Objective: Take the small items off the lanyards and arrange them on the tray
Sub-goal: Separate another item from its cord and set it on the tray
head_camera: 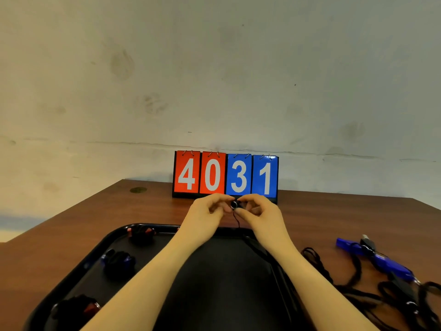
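Both hands are raised above the far rim of the black tray (229,283). Between them sits a small round black item with a shiny rim (234,204); my left hand (210,209) and my right hand (256,210) both pinch at it with curled fingers. A thin black cord (237,219) hangs from the item down toward the tray. On the tray's left side lie three small dark items: one with red parts (141,233), one with blue parts (119,260), one with red near the front (78,308).
A scoreboard reading 4031 (225,176) stands at the back of the brown table (334,211) against the wall. To the right of the tray lies a tangle of black lanyards (358,283) with blue whistle-like pieces (381,259) and clips.
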`<state>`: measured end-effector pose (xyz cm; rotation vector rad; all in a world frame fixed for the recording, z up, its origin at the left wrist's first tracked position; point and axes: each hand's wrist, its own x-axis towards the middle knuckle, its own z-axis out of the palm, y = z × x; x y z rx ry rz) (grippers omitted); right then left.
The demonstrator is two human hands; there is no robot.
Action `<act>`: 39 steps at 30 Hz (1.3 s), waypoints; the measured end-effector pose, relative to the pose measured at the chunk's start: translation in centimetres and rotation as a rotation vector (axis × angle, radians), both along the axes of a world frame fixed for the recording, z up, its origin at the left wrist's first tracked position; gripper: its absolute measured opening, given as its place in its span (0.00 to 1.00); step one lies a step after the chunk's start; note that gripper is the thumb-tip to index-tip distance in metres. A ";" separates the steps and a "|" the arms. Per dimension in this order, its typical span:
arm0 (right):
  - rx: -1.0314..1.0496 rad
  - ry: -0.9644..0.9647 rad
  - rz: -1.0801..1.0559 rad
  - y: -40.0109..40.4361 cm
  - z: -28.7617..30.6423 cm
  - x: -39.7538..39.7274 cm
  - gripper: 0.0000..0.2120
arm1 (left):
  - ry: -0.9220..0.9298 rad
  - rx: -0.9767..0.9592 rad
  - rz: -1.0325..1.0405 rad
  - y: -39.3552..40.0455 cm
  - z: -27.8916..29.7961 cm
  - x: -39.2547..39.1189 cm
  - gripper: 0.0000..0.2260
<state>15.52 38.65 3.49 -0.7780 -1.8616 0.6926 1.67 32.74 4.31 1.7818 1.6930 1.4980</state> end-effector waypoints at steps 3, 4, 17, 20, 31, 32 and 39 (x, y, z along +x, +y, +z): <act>-0.101 0.092 0.108 -0.5 0.1 0.1 0.08 | 0.086 0.031 -0.013 -0.2 -0.3 -0.1 0.15; -0.137 0.124 0.155 -0.7 0.1 0.2 0.08 | 0.097 0.050 -0.019 -0.2 -0.3 -0.1 0.16; -0.564 0.250 0.369 -1.4 0.6 0.6 0.11 | 0.018 0.113 0.023 -0.4 -0.6 0.4 0.15; -0.616 0.201 0.427 -1.7 0.9 0.7 0.11 | 0.021 0.120 0.055 -0.6 -0.5 0.2 0.16; -0.422 0.342 0.028 -0.6 1.1 1.5 0.05 | -0.229 0.017 0.029 -1.3 -0.2 -0.2 0.06; -0.408 0.357 0.025 -0.6 1.0 1.6 0.05 | -0.253 0.010 0.002 -1.3 -0.2 -0.1 0.06; -0.373 0.425 -0.030 0.1 0.8 2.2 0.07 | -0.364 0.019 -0.013 -1.4 -0.4 -0.5 0.12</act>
